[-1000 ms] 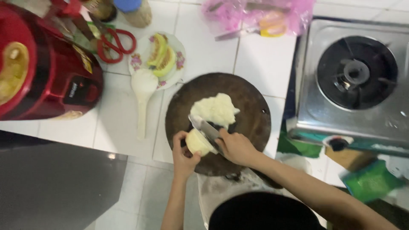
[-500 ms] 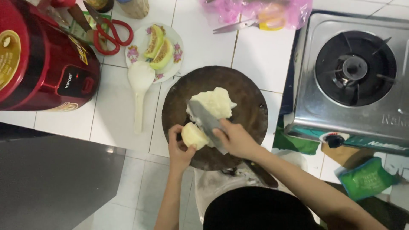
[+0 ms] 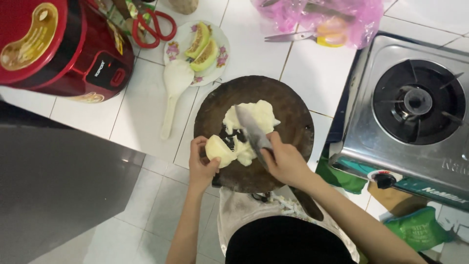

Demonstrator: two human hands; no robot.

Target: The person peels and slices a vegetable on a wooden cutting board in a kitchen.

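Cabbage (image 3: 219, 149) is the pale chunk under my left hand (image 3: 202, 166), at the near-left part of the round dark board (image 3: 293, 122). My fingers curl over the chunk's near side and pin it down, so this hand is closed on it in a loose grasp. My right hand (image 3: 286, 164) is clenched round the knife handle, and the knife (image 3: 251, 129) runs up and left from it, the blade lying slantwise over the pale heap. I cannot tell whether the edge is biting in or just resting on top.

As I judge it, the cutting is partly done. One chunk is parted off and sits under my left fingers, touching the rest; the bigger heap (image 3: 256, 115) lies just beyond the blade, toward the middle of the board, and looks mostly uncut. So there is more left than done.

Beyond the board's left rim a white spoon (image 3: 175, 85) lies on the tiled counter (image 3: 146, 112), its bowl overlapping a flowered plate (image 3: 222, 54) with green fruit slices (image 3: 205, 46). To the far left stands a red cooker (image 3: 63, 46), with red scissors (image 3: 154, 24) behind it. On the right sits a steel gas stove (image 3: 371, 122), and at the far edge a pink bag (image 3: 337, 19).
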